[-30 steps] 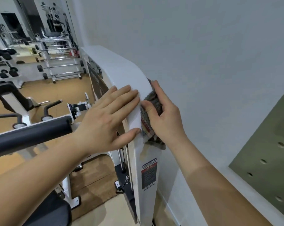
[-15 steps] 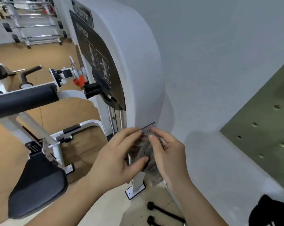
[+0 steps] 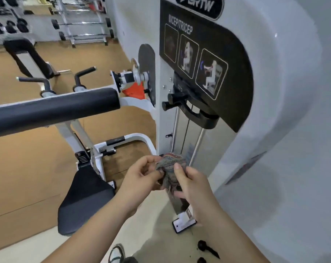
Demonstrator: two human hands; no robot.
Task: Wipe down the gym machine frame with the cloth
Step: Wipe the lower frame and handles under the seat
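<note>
cloth [image 3: 169, 164] bunched at lower centre, pinched by left hand [image 3: 142, 175] and right hand [image 3: 191, 185], off the white frame [image 3: 286, 92]; wiping apparently unfinished.

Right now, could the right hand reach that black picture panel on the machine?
Probably yes: the right hand, gripping the cloth with the left hand, sits below the panel with nothing in between.
</note>
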